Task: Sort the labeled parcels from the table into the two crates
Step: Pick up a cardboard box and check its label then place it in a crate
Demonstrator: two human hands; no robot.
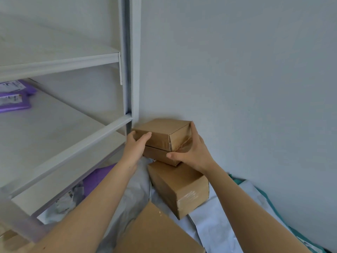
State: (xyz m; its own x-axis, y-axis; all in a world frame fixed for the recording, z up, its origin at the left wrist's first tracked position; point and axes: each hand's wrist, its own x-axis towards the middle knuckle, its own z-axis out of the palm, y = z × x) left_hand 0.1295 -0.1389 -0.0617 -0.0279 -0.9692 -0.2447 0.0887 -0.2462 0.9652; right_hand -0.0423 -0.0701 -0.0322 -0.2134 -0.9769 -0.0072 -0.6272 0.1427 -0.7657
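Note:
A small brown cardboard parcel sits against the wall on top of a flatter brown box. My left hand presses on the left side of this stack. My right hand grips its right end, thumb under the lower box and fingers up the top box's end. Below them lies another taped brown box. A large brown cardboard surface fills the bottom middle. No label shows on these boxes, and no crate is in view.
A white metal shelf unit stands at the left, its post right beside the stack. Purple labeled mailers lie on its middle shelf, another purple mailer below. Grey and white poly bags and a teal bag lie around the boxes.

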